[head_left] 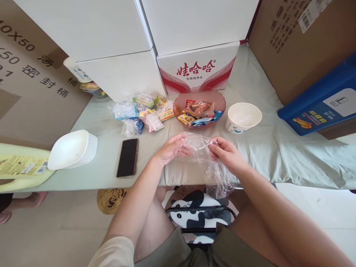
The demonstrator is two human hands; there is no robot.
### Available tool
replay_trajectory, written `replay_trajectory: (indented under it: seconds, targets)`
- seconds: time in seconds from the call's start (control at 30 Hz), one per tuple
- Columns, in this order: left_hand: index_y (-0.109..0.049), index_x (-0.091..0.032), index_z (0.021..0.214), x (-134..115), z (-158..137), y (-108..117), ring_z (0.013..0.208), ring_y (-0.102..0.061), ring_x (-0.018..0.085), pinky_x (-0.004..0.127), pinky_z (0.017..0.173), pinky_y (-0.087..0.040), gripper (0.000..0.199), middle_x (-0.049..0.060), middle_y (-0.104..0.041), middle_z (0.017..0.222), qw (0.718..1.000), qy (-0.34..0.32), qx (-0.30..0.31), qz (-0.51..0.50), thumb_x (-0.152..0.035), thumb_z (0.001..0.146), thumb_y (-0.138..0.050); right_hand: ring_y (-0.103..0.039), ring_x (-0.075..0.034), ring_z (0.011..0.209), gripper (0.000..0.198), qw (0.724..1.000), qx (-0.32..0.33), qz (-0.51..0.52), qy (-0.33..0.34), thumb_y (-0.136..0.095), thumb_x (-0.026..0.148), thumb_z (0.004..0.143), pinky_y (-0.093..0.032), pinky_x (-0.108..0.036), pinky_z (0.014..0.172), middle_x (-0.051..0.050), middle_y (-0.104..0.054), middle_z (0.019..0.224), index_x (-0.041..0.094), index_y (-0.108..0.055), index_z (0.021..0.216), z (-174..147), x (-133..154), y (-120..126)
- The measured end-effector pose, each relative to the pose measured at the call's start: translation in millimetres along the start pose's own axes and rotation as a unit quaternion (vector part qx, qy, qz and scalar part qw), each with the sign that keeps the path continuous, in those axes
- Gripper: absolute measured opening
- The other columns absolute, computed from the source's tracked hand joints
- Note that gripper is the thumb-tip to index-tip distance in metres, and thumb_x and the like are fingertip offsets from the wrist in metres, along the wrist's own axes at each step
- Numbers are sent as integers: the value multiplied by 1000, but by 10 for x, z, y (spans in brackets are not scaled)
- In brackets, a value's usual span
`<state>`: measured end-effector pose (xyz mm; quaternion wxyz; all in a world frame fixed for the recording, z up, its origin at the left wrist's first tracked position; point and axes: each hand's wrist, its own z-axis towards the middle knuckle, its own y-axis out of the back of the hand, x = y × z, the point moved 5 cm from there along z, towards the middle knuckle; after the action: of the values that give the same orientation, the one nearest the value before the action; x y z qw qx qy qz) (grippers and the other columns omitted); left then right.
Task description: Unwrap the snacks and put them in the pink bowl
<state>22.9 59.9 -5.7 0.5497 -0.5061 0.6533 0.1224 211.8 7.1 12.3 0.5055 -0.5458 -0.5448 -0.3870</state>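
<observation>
A clear plastic bag (pixel 219 172) stretches between my two hands at the table's front edge, its mouth spread apart and its lower part hanging over the edge. On the right, my right hand (pixel 226 154) pinches the bag's rim between thumb and fingers. My left hand (pixel 174 148) holds the other side of the mouth, its curled fingers partly behind the film. Just beyond the hands, a pink ribbed glass bowl (pixel 179 107) contains several wrapped snacks (pixel 200 107). A white paper bowl (pixel 239 122) with a blue print stands to its right.
Several packaged snacks (pixel 144 111) lie in a pile left of the glass bowl. A black phone (pixel 127 157) and a white plastic container (pixel 86 148) are nearer the left. White cartons (pixel 194 70) and brown boxes (pixel 278 48) wall in the back and sides. A blue package (pixel 319 100) leans at right.
</observation>
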Motion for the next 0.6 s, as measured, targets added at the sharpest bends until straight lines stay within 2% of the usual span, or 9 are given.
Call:
replay_trajectory:
  seconds: [0.17, 0.3, 0.47, 0.6]
  targets:
    - [-55, -17, 109, 8, -5, 16, 64, -73, 19, 22, 57, -51, 68, 8, -76, 80, 999, 15, -22, 22, -60, 63, -82, -47, -9, 47, 30, 1000, -12, -10, -4, -65, 49, 78, -35, -24, 48, 7, -52, 56, 22, -52, 81, 3, 2, 13]
    - [-58, -16, 107, 38, -1, -30, 63, -70, 17, 24, 59, -49, 62, 6, -74, 79, 998, 22, -27, 56, -58, 66, -79, -47, -10, 49, 30, 999, 4, -42, -1, -63, 48, 80, -35, -25, 50, 6, -53, 58, 22, -50, 81, 5, -14, -19]
    - [-64, -15, 105, 97, 41, -151, 67, -66, 15, 26, 64, -49, 58, 3, -71, 81, 991, 20, -10, 133, -51, 64, -82, -49, -12, 54, 26, 987, 49, -149, 18, -54, 46, 85, -37, -26, 54, 4, -53, 59, 21, -52, 80, -9, -80, -103]
    - [-65, -14, 101, 103, 61, -207, 65, -61, 12, 25, 64, -46, 59, 2, -69, 80, 985, 11, 3, 171, -50, 60, -85, -48, -12, 61, 21, 960, 96, -259, 42, -51, 39, 87, -36, -25, 58, 3, -53, 65, 20, -54, 80, -36, -114, -173]
